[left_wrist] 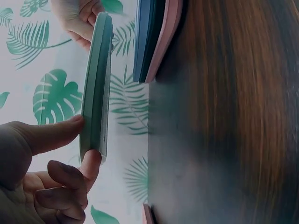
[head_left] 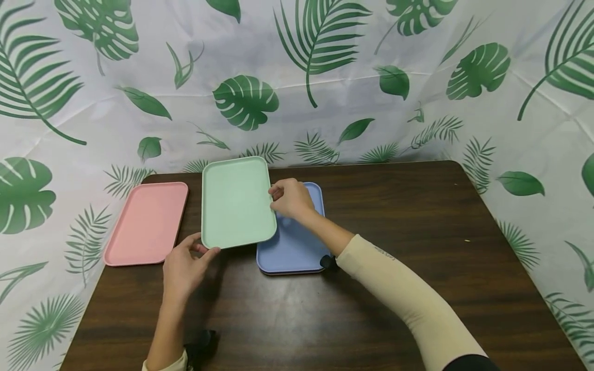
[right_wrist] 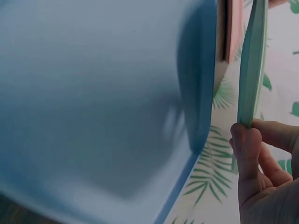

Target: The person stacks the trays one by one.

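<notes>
Three trays are showing on the dark wooden table (head_left: 394,247), one of each colour, and two hands are working on the middle one. The left hand (head_left: 183,268) is pinching the near left corner of the green tray (head_left: 236,201), thumb (left_wrist: 51,133) on one face and a fingertip on the other, as the left wrist view is showing, with the remaining fingers curling loosely beneath. The right hand (head_left: 291,198) is gripping the tray's right edge, fingers (right_wrist: 245,149) folding over the thin rim in the right wrist view. Between them the green tray is hanging lifted off the table, left of centre in the head frame, its lower right corner overlapping the blue tray (head_left: 294,247) that is lying flat beneath the right hand. The pink tray (head_left: 146,224) is lying flat further left, close beside the green one and apart from both hands. The cream sleeve (head_left: 408,293) of the right arm is crossing the table from the lower right of the frame. A white leaf-printed curtain (head_left: 325,77) is hanging behind and around the table, filling the upper frame.
</notes>
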The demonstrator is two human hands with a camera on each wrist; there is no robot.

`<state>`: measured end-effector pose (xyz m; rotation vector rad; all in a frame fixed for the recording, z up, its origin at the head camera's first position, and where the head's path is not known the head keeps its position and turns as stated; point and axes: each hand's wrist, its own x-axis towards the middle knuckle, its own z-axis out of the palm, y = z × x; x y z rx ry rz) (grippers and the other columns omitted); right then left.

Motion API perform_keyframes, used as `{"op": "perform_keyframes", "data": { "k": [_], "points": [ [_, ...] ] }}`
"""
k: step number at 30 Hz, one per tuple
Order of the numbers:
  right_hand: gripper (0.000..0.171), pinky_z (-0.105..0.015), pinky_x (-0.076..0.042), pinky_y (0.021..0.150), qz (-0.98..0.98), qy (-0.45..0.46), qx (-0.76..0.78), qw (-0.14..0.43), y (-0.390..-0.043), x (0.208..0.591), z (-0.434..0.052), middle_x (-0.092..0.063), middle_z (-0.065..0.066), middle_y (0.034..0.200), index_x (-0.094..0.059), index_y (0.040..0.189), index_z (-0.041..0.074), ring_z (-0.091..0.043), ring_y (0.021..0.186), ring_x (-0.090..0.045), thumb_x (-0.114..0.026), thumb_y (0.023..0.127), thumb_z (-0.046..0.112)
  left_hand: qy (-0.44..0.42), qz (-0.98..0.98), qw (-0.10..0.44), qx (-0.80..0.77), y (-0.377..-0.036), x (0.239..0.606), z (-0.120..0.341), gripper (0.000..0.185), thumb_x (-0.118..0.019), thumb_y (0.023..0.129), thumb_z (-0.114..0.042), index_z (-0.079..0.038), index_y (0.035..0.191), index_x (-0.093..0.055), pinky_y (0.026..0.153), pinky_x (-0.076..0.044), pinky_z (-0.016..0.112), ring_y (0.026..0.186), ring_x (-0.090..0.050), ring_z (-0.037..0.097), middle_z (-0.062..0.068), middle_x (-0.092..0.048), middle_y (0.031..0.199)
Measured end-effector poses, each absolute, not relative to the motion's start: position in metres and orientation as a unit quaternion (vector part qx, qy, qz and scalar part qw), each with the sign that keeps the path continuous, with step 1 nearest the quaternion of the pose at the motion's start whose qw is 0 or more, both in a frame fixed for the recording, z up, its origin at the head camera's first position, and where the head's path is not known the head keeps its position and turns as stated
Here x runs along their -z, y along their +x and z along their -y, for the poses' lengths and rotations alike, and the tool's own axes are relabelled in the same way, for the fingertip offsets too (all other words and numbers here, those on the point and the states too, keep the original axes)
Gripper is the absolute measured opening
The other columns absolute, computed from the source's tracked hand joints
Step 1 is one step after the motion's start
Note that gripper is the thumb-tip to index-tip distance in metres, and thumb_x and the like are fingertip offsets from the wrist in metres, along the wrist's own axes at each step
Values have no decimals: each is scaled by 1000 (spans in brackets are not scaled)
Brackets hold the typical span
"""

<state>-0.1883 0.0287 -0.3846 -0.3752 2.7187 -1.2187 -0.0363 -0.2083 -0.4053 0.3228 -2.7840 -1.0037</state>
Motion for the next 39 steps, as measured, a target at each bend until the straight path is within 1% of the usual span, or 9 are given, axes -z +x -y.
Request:
{"op": "perform_keyframes", "data": {
  "k": [4, 8, 15, 17, 21, 24, 29, 35, 39],
  "points": [
    [18, -30, -49, 67, -902, -118, 409, 72, -186, 382, -41, -69, 1, 86, -75, 97, 12, -13, 77, -62, -75, 80, 5, 97, 934, 83, 334, -37, 405, 201, 53, -80, 83, -26, 1, 126, -62, 65, -43, 37, 55, -56, 12, 5, -69, 83],
    [18, -31, -50, 67, -900, -110, 415, 73, -183, 380, -54, -69, 0, 86, -74, 97, 11, -14, 77, -63, -76, 80, 7, 86, 933, 82, 341, -38, 403, 193, 51, -81, 83, -25, 0, 123, -64, 61, -42, 35, 56, -56, 13, 4, -69, 82],
    [19, -33, -50, 67, -900, -101, 418, 68, -176, 375, -77, -71, 1, 86, -74, 98, 12, -16, 78, -64, -78, 79, 10, 74, 931, 56, 352, -38, 403, 178, 47, -81, 83, -25, -4, 122, -66, 54, -41, 31, 54, -54, 12, 2, -68, 83],
    [19, -33, -50, 65, -899, -94, 421, 69, -173, 375, -84, -71, 2, 86, -74, 97, 12, -16, 75, -64, -77, 79, 10, 69, 931, 52, 355, -38, 403, 174, 46, -81, 83, -25, -4, 121, -66, 53, -40, 30, 53, -53, 12, 2, -69, 83],
    [20, -32, -52, 56, -891, -82, 439, 80, -169, 374, -97, -71, 1, 87, -74, 99, 12, -16, 63, -65, -77, 79, 9, 61, 929, 48, 362, -37, 404, 165, 46, -82, 82, -25, -4, 120, -67, 51, -39, 29, 52, -52, 12, 1, -68, 81],
    [21, -33, -52, 52, -884, -78, 452, 87, -165, 375, -107, -71, -1, 88, -74, 100, 11, -18, 57, -65, -76, 79, 9, 53, 928, 45, 365, -36, 405, 159, 46, -82, 81, -25, -4, 120, -67, 51, -40, 29, 52, -52, 11, 0, -67, 81],
    [21, -33, -51, 55, -890, -79, 440, 90, -160, 379, -121, -71, -1, 89, -74, 100, 11, -18, 61, -64, -77, 79, 10, 37, 930, 40, 363, -34, 407, 150, 48, -83, 81, -25, -2, 119, -67, 52, -42, 29, 51, -52, 9, -2, -68, 81],
    [22, -32, -54, 56, -891, -68, 437, 107, -154, 383, -135, -71, -3, 91, -73, 100, 10, -17, 63, -65, -80, 79, 10, 24, 934, 40, 355, -31, 411, 140, 49, -84, 79, -25, -1, 118, -67, 53, -43, 29, 51, -52, 6, -3, -67, 79],
    [23, -33, -54, 55, -888, -63, 439, 119, -150, 384, -143, -70, -5, 90, -73, 100, 9, -22, 61, -67, -79, 79, 9, 19, 935, 37, 352, -28, 412, 134, 48, -85, 78, -25, -1, 117, -68, 55, -43, 30, 51, -51, 6, -4, -66, 77]
  ]
}}
